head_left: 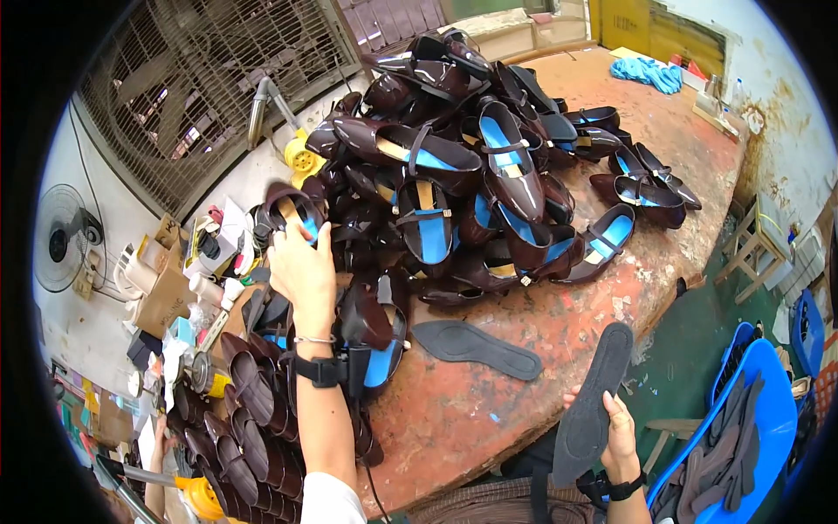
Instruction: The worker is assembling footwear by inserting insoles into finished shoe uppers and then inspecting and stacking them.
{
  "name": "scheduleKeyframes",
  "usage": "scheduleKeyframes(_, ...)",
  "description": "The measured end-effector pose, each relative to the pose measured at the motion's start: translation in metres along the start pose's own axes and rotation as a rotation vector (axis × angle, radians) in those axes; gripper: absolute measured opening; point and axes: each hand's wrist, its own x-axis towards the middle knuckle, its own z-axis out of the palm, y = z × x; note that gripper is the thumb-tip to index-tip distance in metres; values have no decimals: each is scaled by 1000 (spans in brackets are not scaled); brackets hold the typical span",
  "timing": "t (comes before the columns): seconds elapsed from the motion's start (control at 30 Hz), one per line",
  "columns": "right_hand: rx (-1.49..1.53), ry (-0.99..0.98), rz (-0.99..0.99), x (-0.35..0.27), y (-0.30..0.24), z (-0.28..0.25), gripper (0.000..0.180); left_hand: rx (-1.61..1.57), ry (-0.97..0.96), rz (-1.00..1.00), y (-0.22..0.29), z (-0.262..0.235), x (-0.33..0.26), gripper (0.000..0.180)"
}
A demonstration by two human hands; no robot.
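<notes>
My left hand [301,272] reaches to the left side of a big heap and grips a glossy dark-brown strap shoe [281,194], its fingers at the opening and the blue-and-tan lining. At the table's near right edge, my right hand [620,435] holds a dark grey shoe sole [595,402] upright between thumb and fingers. A second grey sole [476,348] lies flat on the worn reddish table [454,428], between my two hands. Beyond it rises the pile of glossy pointed shoes [436,157], many lined in blue. One shoe [384,341] lies beside my left wrist.
Stacked brown shoes [253,419] stand at the lower left, near another person's arm [157,450]. A blue tub [768,375] of dark soles stands at right, below a wooden stool [759,244]. A blue cloth [648,73] lies on the table's far end. A fan [65,234] is far left.
</notes>
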Motion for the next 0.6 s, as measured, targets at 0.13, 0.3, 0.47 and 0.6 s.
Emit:
scheduleKeyframes(0.13,-29,86,2,-2,-1,-3,46,111,127,291,65,10,-25,38)
scheduleKeyframes(0.3,-26,64,-2,-4,-4,1,51,-5,-265,622,96,69,-84,42)
scheduleKeyframes(0.47,-31,76,-41,-8,-6,-2,55,46,-446,490,93,70,-71,27)
scheduleKeyframes(0.6,-37,81,-48,-14,-10,-3,57,100,-129,275,66,71,-56,44)
